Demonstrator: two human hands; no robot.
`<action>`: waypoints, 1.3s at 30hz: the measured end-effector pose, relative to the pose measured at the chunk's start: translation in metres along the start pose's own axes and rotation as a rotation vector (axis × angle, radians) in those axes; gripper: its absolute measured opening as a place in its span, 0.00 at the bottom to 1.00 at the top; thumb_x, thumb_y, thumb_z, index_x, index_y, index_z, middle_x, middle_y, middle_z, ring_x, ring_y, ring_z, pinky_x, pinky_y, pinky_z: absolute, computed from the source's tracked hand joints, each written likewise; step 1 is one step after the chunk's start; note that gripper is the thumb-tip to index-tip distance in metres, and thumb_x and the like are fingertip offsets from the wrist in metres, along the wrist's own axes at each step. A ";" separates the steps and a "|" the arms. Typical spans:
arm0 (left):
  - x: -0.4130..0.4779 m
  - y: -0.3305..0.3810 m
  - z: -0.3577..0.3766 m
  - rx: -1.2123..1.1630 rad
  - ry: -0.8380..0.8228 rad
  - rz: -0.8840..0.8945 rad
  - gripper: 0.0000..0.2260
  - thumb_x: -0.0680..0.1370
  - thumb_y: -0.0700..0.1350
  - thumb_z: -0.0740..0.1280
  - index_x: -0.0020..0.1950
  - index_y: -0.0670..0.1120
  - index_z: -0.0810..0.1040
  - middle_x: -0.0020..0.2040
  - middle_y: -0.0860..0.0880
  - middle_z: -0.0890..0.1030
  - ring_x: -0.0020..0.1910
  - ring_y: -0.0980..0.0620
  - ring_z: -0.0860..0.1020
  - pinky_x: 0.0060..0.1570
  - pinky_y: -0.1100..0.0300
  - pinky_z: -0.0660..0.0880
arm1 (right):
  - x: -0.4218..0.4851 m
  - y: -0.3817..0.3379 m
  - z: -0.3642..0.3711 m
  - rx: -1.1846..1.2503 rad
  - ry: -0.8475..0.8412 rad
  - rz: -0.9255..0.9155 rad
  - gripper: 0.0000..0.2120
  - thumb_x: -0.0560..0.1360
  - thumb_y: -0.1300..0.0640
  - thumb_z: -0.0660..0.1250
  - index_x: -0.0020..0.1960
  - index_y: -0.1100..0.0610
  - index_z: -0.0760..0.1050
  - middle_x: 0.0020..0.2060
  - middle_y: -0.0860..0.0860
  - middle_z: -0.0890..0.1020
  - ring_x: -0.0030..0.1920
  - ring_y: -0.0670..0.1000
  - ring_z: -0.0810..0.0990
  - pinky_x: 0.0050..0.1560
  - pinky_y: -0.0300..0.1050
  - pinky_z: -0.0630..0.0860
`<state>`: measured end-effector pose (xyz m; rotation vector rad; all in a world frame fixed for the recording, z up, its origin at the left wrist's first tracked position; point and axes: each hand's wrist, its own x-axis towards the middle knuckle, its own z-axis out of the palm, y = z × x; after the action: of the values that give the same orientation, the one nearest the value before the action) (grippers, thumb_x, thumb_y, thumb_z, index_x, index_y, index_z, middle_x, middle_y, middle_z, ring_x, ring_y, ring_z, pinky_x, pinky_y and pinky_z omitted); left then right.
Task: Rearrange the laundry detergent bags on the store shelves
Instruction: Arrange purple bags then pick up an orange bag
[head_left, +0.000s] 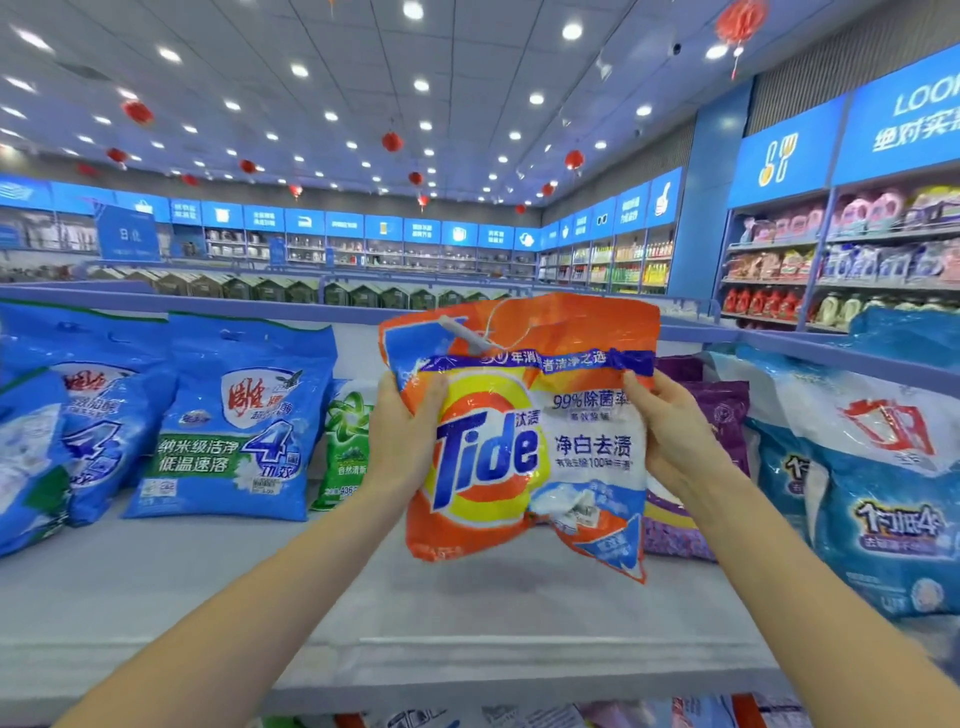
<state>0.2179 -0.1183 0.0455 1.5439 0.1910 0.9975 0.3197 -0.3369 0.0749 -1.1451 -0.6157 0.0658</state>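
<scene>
An orange Tide detergent bag (519, 436) is held upright just above the grey top shelf (208, 587), in the middle of the view. My left hand (402, 431) grips its left edge, thumb on the front. My right hand (670, 431) grips its right edge. Behind the bag on the left stands a green bag (348, 447), and on the right lie purple bags (722, 415). Blue detergent bags (239, 421) lean in a row at the left. More blue and white bags (872, 478) stand at the right.
The shelf's front edge (467, 670) runs across the bottom, with more packets on a lower shelf (519, 717) below. A raised blue rail (260, 306) backs the shelf. Wall shelves with bottles (769, 301) stand far right, and further aisles lie behind.
</scene>
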 end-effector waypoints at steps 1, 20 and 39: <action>0.000 0.003 -0.006 -0.021 -0.005 0.053 0.09 0.74 0.58 0.68 0.50 0.59 0.70 0.47 0.54 0.81 0.42 0.57 0.83 0.35 0.61 0.80 | 0.000 0.003 0.001 0.038 -0.001 -0.009 0.09 0.79 0.62 0.59 0.55 0.60 0.75 0.43 0.53 0.85 0.42 0.52 0.84 0.45 0.50 0.81; 0.031 0.035 -0.025 0.028 0.103 0.261 0.18 0.82 0.46 0.60 0.33 0.43 0.67 0.29 0.49 0.66 0.26 0.58 0.64 0.30 0.58 0.62 | 0.015 0.012 0.000 -0.093 0.193 -0.078 0.06 0.76 0.55 0.67 0.42 0.56 0.79 0.35 0.49 0.85 0.36 0.50 0.84 0.35 0.43 0.80; 0.038 -0.001 -0.035 -0.066 0.300 0.121 0.22 0.82 0.51 0.57 0.40 0.32 0.70 0.38 0.43 0.69 0.36 0.47 0.64 0.35 0.53 0.62 | -0.042 0.070 -0.034 -0.692 -0.742 0.466 0.30 0.64 0.58 0.77 0.61 0.44 0.70 0.58 0.40 0.79 0.59 0.38 0.76 0.54 0.32 0.73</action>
<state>0.2184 -0.0688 0.0593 1.3534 0.2738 1.3185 0.3198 -0.3501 -0.0126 -1.9442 -1.0540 0.7501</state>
